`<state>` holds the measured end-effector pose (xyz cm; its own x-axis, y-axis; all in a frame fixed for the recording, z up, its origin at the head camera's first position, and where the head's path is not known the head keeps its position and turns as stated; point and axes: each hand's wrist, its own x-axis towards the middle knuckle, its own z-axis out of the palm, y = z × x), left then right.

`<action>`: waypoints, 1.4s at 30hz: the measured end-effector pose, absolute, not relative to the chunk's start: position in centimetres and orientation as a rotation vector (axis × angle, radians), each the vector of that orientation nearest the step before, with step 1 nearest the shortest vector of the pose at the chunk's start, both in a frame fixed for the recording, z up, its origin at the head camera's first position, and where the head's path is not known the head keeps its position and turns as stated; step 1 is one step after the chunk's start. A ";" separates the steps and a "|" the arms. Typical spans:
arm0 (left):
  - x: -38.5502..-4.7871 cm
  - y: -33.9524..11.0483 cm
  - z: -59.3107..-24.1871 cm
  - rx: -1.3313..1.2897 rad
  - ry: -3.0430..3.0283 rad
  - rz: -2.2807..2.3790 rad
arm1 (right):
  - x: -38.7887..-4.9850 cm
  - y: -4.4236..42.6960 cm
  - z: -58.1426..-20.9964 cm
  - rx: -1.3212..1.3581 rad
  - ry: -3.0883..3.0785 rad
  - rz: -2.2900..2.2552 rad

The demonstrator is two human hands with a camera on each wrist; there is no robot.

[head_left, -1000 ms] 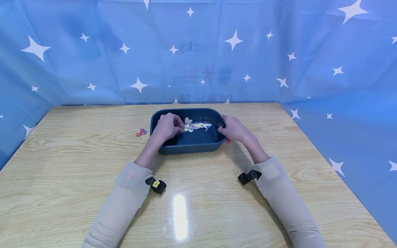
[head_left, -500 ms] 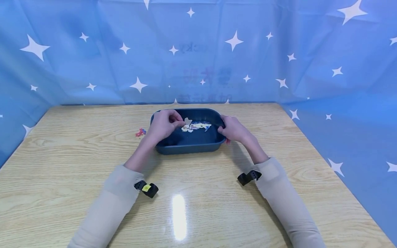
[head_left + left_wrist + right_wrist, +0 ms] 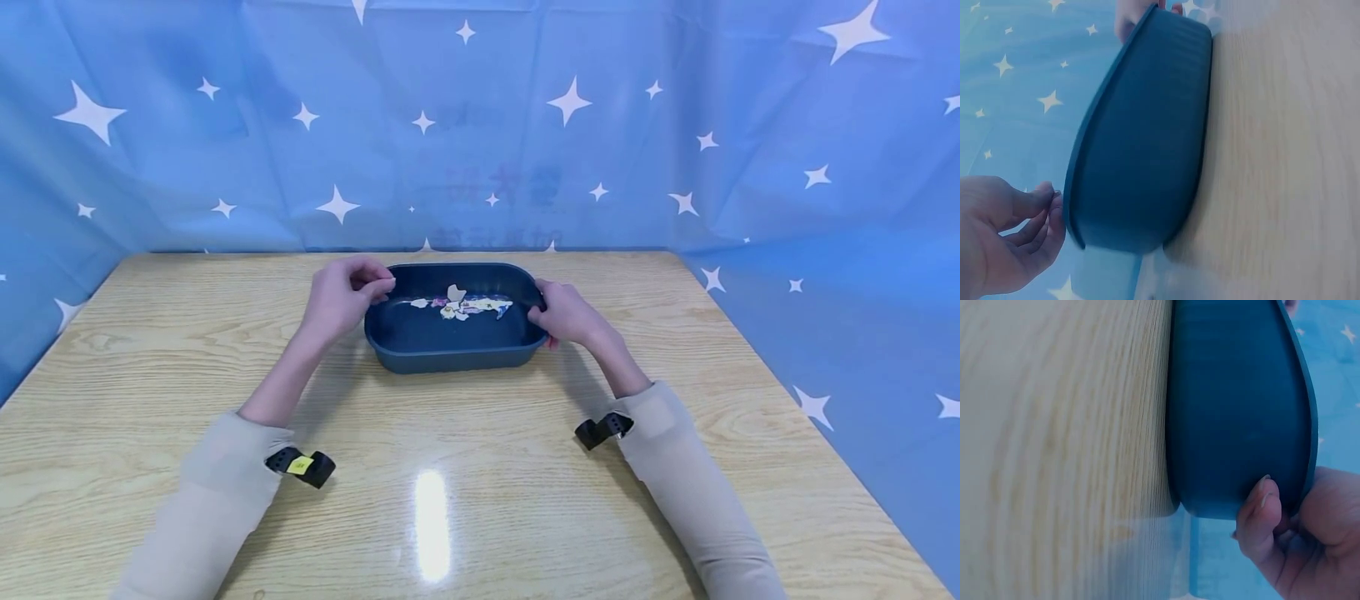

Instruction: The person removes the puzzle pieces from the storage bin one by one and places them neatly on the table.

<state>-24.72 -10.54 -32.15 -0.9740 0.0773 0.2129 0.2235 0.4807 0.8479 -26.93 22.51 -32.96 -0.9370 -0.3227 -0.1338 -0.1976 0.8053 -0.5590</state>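
Nearest to me, a pale left sleeve (image 3: 198,492) and a pale right sleeve (image 3: 693,483) reach in from the near side of the wood-grain desk (image 3: 525,508), a bright glare (image 3: 432,525) on the surface between them. A black left camera (image 3: 321,471) with a yellow tag (image 3: 301,465) is worn at one cuff, a black right camera (image 3: 592,432) at the other.

Dark blue tray (image 3: 453,362): rests on the desk close to its far edge, slightly nearer the far right corner than the far left.

Right hand (image 3: 567,312): grips the tray's right end, thumb over the rim, fingers curled against the outer wall.

Left hand (image 3: 337,300): at the tray's left rim, thumb and fingertips pressed together. I cannot tell whether they pinch anything small, nor whether they touch the rim.

Loose flat pieces (image 3: 480,307) lie in the tray in an uneven row, running from pale and pink at left to pale with blue at right. A white piece (image 3: 456,293) sits on the row's far side; whether it leans is unclear.

Beyond the far edge hangs a creased blue cloth (image 3: 262,167) printed with white stars; faint lettering (image 3: 501,183) on it is illegible.
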 end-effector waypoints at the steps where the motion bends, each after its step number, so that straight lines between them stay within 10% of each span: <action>1: -24.7 -11.0 -32.3 -0.256 -2.583 -1.506 | -26.9 22.5 -33.0 -0.405 2.768 -0.823; 42: -25.6 -19.3 -35.2 -0.031 -3.016 -1.364 | -26.7 22.4 -32.8 -0.408 2.776 -0.810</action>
